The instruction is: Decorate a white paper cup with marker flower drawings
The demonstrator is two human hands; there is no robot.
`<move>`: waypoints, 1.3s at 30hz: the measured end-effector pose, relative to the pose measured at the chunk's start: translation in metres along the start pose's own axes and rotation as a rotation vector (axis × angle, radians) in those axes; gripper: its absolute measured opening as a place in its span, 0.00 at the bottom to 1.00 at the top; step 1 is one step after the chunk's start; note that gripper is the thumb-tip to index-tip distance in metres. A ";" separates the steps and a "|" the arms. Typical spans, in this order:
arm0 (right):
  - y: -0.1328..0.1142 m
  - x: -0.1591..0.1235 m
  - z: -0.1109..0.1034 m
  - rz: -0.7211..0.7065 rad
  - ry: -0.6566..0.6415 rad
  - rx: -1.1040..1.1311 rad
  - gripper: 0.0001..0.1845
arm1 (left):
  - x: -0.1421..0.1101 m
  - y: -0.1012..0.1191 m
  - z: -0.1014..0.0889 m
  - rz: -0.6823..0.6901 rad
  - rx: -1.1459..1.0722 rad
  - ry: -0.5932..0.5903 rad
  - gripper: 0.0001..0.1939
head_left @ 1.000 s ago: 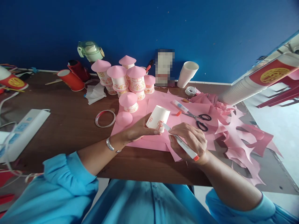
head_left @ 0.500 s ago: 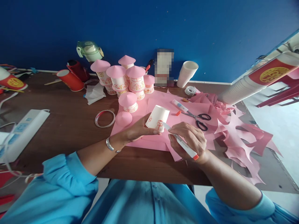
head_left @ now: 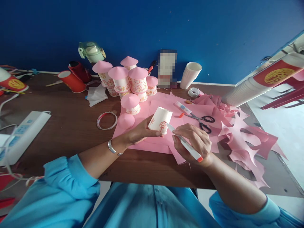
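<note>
Tilted in my left hand (head_left: 140, 132) is a white paper cup (head_left: 159, 117) with orange-red flowers drawn on its side. My left fingers and thumb are closed around its lower left end. My right hand (head_left: 193, 142) grips a white marker (head_left: 190, 148) with an orange end, its tip close to the drawn flower; whether it touches the cup I cannot tell. Under both hands lies pink paper (head_left: 154, 145). Left of the cup are a loose pink paper cone (head_left: 126, 121) and a small decorated cup with a pink cone roof (head_left: 130, 102).
Several roofed cup towers (head_left: 137, 77) stand behind. Scissors (head_left: 201, 119), a glue stick (head_left: 183, 107) and pink scraps (head_left: 247, 136) lie to the right. A tape roll (head_left: 106, 121), a red cup (head_left: 71, 81) and a power strip (head_left: 26, 133) are leftward. Stacked white cups (head_left: 190, 75) stand near the wall.
My right hand and the marker have shifted slightly right, and the tip has drawn back a little from the flower. The flower has a bit more line. My left hand and the cup stay put.
</note>
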State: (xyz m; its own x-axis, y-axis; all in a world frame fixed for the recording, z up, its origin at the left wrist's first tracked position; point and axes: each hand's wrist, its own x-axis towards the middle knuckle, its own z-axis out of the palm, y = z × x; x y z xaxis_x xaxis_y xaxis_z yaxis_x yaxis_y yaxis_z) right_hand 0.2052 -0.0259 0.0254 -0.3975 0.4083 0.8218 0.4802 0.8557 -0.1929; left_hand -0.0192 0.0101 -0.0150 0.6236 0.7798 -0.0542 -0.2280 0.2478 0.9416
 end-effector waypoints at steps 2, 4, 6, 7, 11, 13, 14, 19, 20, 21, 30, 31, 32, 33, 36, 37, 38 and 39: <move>0.000 0.000 0.000 0.001 -0.003 -0.002 0.16 | 0.000 0.000 0.000 0.004 -0.003 0.000 0.27; 0.000 0.001 0.000 0.001 -0.003 -0.002 0.16 | 0.000 0.000 -0.001 0.004 -0.002 -0.003 0.26; 0.000 0.001 0.000 -0.001 -0.004 0.002 0.15 | 0.000 0.000 -0.001 0.003 0.001 -0.009 0.26; -0.001 0.001 0.000 -0.003 -0.004 0.003 0.14 | 0.000 0.000 -0.001 0.001 0.005 -0.008 0.26; -0.001 0.001 0.000 -0.005 -0.002 0.004 0.14 | -0.001 0.000 -0.001 -0.001 0.003 0.014 0.28; -0.001 0.001 0.000 -0.001 -0.005 0.004 0.14 | -0.001 0.000 0.000 0.007 -0.001 0.012 0.27; -0.001 0.001 0.000 0.001 -0.005 0.005 0.14 | -0.001 0.001 0.001 0.012 -0.002 0.007 0.26; -0.001 0.000 0.000 -0.011 0.058 0.035 0.13 | -0.001 0.002 0.001 0.025 -0.009 -0.008 0.22; -0.001 0.000 -0.001 -0.011 0.070 0.042 0.13 | -0.001 0.002 0.001 0.022 -0.007 -0.006 0.23; -0.001 0.000 -0.001 -0.008 0.077 0.046 0.13 | -0.001 0.002 0.001 0.016 -0.006 -0.002 0.23; 0.000 -0.001 -0.001 -0.024 0.057 0.044 0.13 | -0.001 0.008 0.006 0.005 -0.053 0.039 0.25; 0.000 0.000 -0.001 -0.025 0.051 0.043 0.14 | -0.001 0.009 0.007 0.003 -0.060 0.043 0.24; 0.000 0.000 -0.002 -0.026 0.044 0.041 0.14 | -0.001 0.010 0.007 0.002 -0.065 0.045 0.24; 0.000 -0.001 -0.002 -0.025 0.037 0.036 0.15 | -0.001 0.010 0.007 0.005 -0.066 0.041 0.23; 0.001 -0.003 -0.003 -0.019 0.018 0.012 0.17 | 0.000 0.006 0.005 0.028 -0.066 0.028 0.21; 0.002 -0.003 -0.002 -0.011 0.013 -0.001 0.17 | 0.001 0.005 0.004 0.035 -0.070 0.030 0.21; 0.002 -0.004 -0.002 -0.004 0.010 -0.013 0.16 | 0.001 0.003 0.003 0.040 -0.076 0.036 0.20; 0.002 -0.005 -0.001 0.004 0.006 -0.024 0.16 | 0.002 0.001 0.003 0.042 -0.083 0.045 0.20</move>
State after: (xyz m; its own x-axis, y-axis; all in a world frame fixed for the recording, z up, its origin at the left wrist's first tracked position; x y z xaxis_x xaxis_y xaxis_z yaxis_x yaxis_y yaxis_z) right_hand 0.2095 -0.0264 0.0215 -0.3908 0.4101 0.8241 0.5008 0.8459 -0.1835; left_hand -0.0164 0.0105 -0.0129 0.5784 0.8151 -0.0318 -0.3153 0.2594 0.9129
